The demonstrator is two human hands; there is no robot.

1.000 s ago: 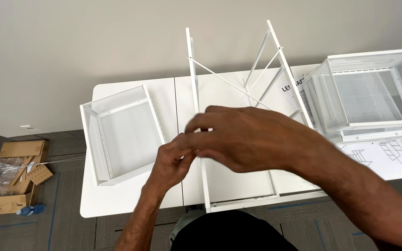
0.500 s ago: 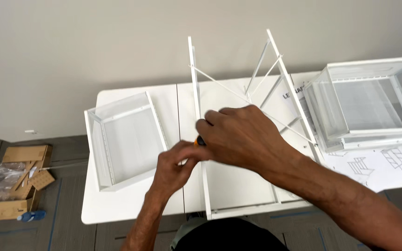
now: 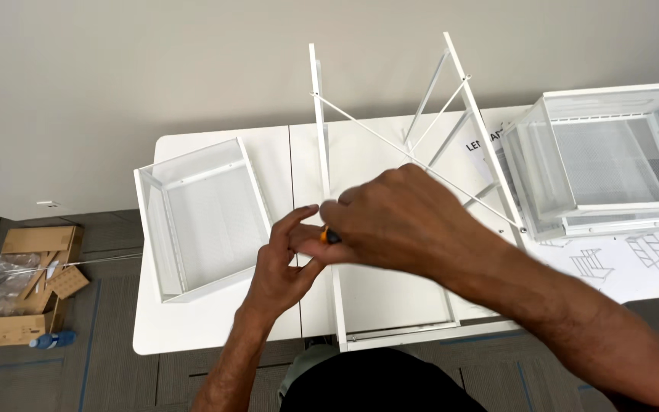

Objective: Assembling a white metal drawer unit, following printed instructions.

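Observation:
A white metal frame with upright posts and crossed thin braces stands on the white table in front of me. My right hand is closed around a tool with an orange and black handle, held against the frame's left post. My left hand meets it from below, fingers pinched at the same spot on the post. What sits between the fingertips is hidden.
A white mesh drawer lies on the table's left. Stacked mesh drawers stand at the right over instruction sheets. Cardboard boxes and plastic bags lie on the floor at the left.
Both hands have stayed at the frame's left post, with small shifts. My left fingers have spread a little, and the tool's orange handle now shows.

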